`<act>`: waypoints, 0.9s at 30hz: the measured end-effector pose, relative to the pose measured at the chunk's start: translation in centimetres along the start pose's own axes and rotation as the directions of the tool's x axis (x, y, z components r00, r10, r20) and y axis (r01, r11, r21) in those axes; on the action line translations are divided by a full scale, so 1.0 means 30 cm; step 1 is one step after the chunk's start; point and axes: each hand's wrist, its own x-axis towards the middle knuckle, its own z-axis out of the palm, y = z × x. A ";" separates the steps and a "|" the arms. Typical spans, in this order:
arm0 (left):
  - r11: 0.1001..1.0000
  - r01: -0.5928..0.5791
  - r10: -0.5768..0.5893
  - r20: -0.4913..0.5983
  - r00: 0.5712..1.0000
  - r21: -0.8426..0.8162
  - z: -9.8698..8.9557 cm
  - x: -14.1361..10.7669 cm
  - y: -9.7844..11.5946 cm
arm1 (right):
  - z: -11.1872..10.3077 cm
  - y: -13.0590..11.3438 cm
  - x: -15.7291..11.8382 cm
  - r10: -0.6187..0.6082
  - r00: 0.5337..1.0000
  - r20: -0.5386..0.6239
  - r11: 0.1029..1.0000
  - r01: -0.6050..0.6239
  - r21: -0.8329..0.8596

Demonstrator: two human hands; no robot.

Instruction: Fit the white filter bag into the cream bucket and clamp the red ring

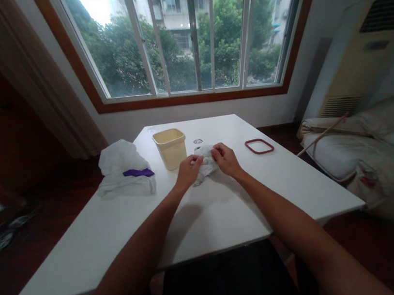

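Between my two hands, over the middle of the table, is a thin, crumpled whitish plastic bag [207, 166]. My left hand [189, 169] pinches its left side with thumb and fingers. At its upper right, my right hand [226, 159] grips it the same way. Part of the bag droops toward the tabletop below my left fingers. Just beyond my left hand stands a cream-yellow plastic bin [171, 150], upright and without a lid. Farther right, a reddish-brown rounded-square ring [259, 146] lies flat.
The white table [208, 224] reaches toward the window wall. At its left lies a heap of translucent plastic bags [120, 159] with a purple strip [138, 173]. A small round dark-rimmed piece [198, 141] is behind my hands. Covered bundles [378, 161] sit off the table's right side.
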 end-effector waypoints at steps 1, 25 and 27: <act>0.999 -0.012 0.012 0.006 1.000 0.046 -0.002 0.001 -0.003 | 0.001 -0.001 0.000 0.022 1.000 -0.008 0.999 -0.021 0.043; 0.981 -0.103 0.097 0.046 0.994 0.162 -0.012 -0.005 0.003 | -0.041 0.000 0.017 -0.146 0.988 0.055 0.989 0.147 -0.018; 0.962 -0.141 0.130 0.060 0.990 0.232 -0.017 -0.011 0.008 | -0.044 0.003 0.020 -0.075 0.995 0.072 0.990 0.065 0.127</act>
